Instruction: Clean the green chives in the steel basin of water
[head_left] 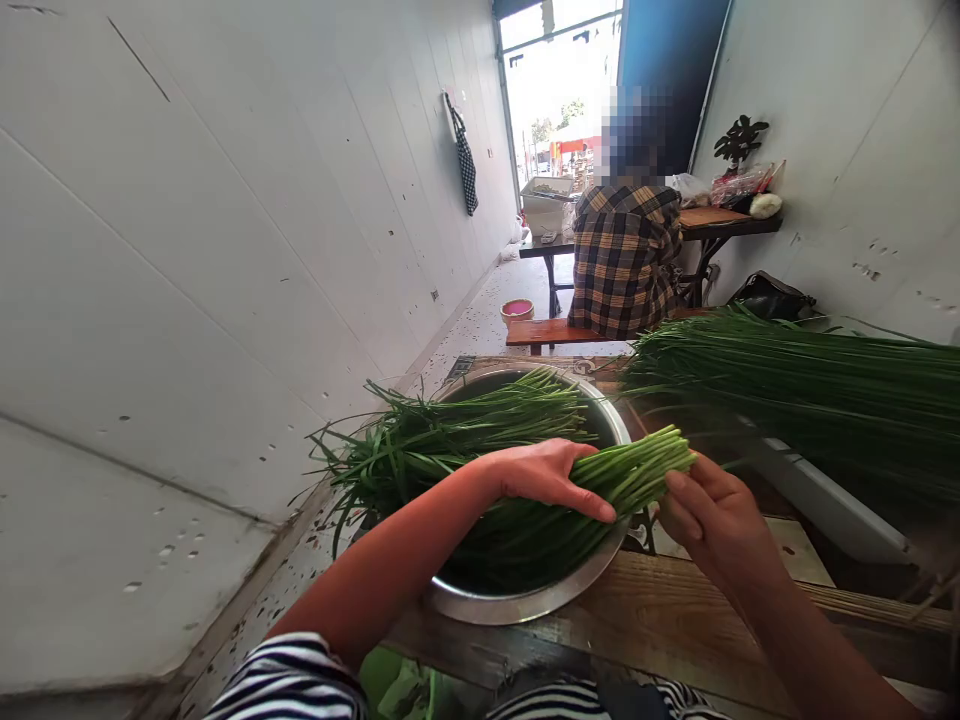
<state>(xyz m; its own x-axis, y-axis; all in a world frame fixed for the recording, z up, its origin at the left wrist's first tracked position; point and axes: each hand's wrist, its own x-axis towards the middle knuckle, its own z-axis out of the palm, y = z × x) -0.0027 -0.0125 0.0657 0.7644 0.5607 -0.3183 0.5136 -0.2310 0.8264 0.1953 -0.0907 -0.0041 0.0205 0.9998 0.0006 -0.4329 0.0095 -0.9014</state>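
My left hand [547, 474] is wrapped over a bunch of garlic chives [641, 465], its thumb lying along the near side of the pale stems. At the cut ends of that bunch, the fingers of my right hand [712, 505] are pinched together; whether they grip a stem or a small scrap is hidden. Below both hands stands a wide metal basin [517, 608] on a wooden table. More chives [480, 420] lie in it, their leaf tips hanging over its left rim.
A large heap of long chives [810, 385] lies on the right, above a pale tray edge [832, 490]. Ahead, a person in a plaid shirt [626, 255] sits on a bench [536, 332] at another table. A white wall [225, 250] runs along the left.
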